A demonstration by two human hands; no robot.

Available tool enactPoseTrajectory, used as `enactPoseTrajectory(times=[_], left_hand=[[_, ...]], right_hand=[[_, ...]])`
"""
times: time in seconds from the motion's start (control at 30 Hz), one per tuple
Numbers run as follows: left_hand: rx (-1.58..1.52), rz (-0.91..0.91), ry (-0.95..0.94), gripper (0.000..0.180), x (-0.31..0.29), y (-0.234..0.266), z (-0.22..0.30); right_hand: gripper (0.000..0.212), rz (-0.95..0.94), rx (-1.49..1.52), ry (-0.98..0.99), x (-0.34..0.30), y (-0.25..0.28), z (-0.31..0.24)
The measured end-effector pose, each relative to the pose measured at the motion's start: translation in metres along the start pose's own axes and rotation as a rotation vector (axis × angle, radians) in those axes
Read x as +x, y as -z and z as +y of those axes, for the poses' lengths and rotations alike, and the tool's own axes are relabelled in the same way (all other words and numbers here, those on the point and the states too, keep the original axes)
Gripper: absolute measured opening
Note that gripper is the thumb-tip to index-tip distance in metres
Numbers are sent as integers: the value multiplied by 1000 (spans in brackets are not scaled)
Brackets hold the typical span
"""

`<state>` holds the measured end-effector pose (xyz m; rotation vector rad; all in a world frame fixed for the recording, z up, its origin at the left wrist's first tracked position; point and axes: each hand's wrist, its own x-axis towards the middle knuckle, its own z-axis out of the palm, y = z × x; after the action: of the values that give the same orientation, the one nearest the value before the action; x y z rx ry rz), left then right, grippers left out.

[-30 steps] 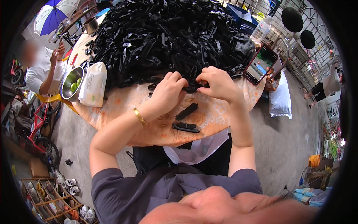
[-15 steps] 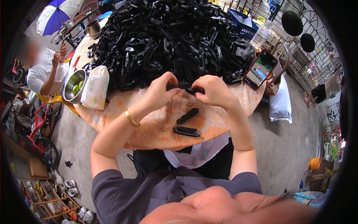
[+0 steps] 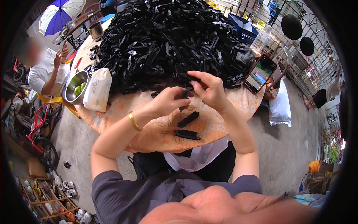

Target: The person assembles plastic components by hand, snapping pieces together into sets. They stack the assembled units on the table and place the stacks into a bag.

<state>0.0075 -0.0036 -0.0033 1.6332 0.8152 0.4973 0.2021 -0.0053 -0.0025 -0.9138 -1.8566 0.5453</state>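
Black part (image 3: 185, 94) pinched at the near edge of the heap (image 3: 160, 44)

The part stands between the two hands, its lower end pointing toward the wearer. The left hand (image 3: 168, 100) grips it between thumb and fingers, the other fingers curled in. The right hand (image 3: 211, 89) is bent at the fingers just above and to the right, thumb and forefinger close around something dark; whether that is the same part or another, I cannot tell.

Just below the hands, two loose parts (image 3: 188, 119) lie apart on the cloth (image 3: 121, 112), long, narrow and dull black. The cloth is pale orange with a flower print. Nearer the wearer, a thin, crumpled white bag (image 3: 194, 159) hangs at the lap, its inside hard to make out. A smooth gold bracelet (image 3: 135, 121) rings the left wrist.

Directly beyond the hands, the heap rises in a tangle of glossy, ridged black pieces; its top is cut off by the upper edge, and single pieces blur together.

Left of the hands sit a soft white packet (image 3: 97, 89) and a shiny metal bowl (image 3: 70, 94) of round green fruit (image 3: 77, 90). To the right, a phone (image 3: 260, 74) leans upright, with a clear plastic bottle (image 3: 261, 39) beyond it. Far left, a person (image 3: 44, 72) in white raises both hands.
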Motion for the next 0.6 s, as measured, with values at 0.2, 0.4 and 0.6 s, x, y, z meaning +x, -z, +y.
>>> enactPoseTrajectory(times=[0.2,0.4,0.6], left_hand=[[-352,219,-83,23,4,10,-10],[-258,299,-73,32,5,10,-11],[-548,246,-59,34,4,9,-5]], right_hand=[[34,97,-59,245,4,2,-1],[33,-71,-121,339,3,-4,-2],[35,-9,-300,545,5,-2,6]])
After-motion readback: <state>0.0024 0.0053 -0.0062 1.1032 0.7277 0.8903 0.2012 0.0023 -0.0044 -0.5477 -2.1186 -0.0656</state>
